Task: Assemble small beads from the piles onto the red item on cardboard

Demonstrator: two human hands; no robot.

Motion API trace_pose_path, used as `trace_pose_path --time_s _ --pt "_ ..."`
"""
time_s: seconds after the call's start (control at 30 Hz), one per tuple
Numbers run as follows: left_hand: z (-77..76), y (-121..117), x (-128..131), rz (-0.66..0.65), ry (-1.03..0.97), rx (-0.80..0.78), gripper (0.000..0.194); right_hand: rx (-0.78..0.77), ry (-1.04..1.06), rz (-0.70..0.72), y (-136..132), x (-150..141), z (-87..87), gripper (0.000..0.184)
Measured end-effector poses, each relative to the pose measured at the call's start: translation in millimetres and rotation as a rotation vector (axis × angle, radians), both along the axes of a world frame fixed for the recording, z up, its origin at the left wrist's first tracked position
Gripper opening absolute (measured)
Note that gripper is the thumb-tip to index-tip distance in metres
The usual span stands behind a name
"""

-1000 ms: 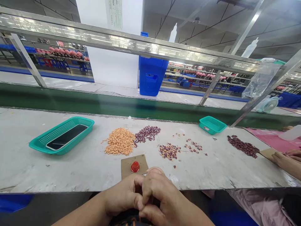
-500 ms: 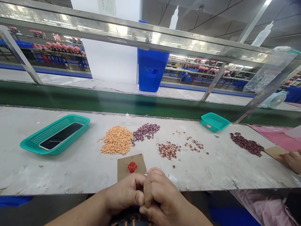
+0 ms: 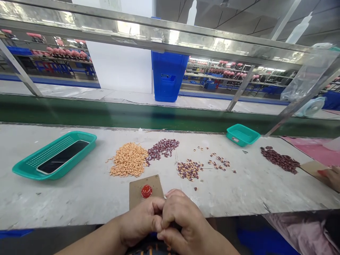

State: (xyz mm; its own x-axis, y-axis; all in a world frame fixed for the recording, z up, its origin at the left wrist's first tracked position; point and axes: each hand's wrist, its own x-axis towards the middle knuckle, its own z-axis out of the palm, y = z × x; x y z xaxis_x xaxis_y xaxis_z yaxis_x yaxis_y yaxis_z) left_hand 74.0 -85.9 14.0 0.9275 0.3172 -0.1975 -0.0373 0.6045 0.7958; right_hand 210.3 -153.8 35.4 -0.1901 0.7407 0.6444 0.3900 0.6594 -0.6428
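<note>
L hand (image 3: 139,221) & R hand (image 3: 184,219) pressed together, fingers curled (anything pinched is hidden), just below red domed piece (image 3: 146,191) on brown card (image 3: 135,187), at table (image 3: 79,205) edge.

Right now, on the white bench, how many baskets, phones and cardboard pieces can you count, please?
Teal baskets: 2 (large, small)
Phones: 1
Cardboard pieces: 2 (near, far right)
Total: 5
</note>
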Motion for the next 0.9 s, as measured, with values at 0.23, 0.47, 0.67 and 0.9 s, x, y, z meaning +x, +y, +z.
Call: trace_pose_path --time_s 0.23,0.47,0.67,0.9 --pt "-3.5 -5.6 2.6 0.017 -0.046 -0.006 0.035 0.016 -0.005 -0.007 1.7 0.9 0.5 0.014" --pt "0.2 -8.4 3.9 0.01 0.004 -0.06 0.034 0.028 -0.003 -0.016 0.7 0.7 2.6 0.014" --pt "-2.3 -14.9 4.0 0.075 -0.052 -0.097 0.042 0.015 0.049 -0.04 1.0 -6.7 1.4 0.018" --pt "-2.4 -20.7 1.5 0.079 -0.008 -0.115 0.028 -0.023 0.12 -0.062 -2.2 -13.5 -1.7 0.019"
